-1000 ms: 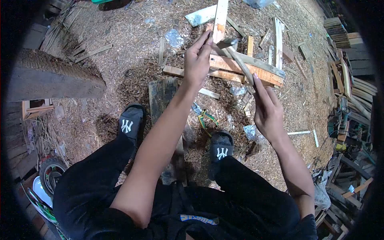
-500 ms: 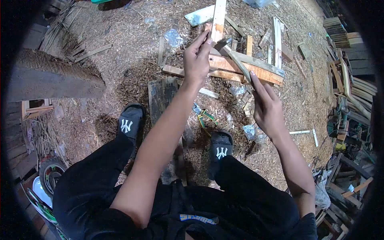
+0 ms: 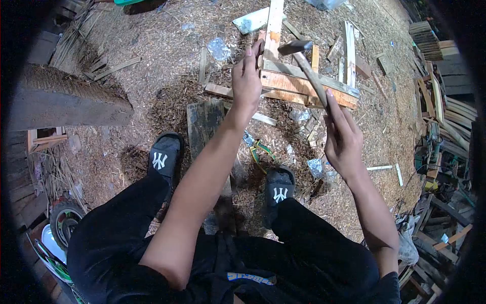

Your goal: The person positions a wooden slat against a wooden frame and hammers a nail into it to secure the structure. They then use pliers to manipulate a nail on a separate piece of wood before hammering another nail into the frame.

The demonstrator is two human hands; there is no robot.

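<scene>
My right hand (image 3: 343,137) is closed around the handle of a hammer (image 3: 313,75). The hammer's dark metal head is above a wooden frame (image 3: 288,83) made of joined planks. An upright pale plank (image 3: 274,30) meets the frame at its left end. Beside that joint is my left hand (image 3: 248,81), its fingers pressed together against the wood's left edge; whether a small item such as a nail is between them cannot be made out.
Pliers with green and yellow handles (image 3: 259,148) lie on the sawdust floor between two slippered feet. A dark board (image 3: 202,124) runs beneath me. A thick beam (image 3: 71,109) juts in at left. Scrap wood (image 3: 455,126) is piled at right.
The hammer head has risen off the joint and moved slightly right, with my right hand tilting back. My left hand has shifted a little left and its fingers have straightened somewhat.
</scene>
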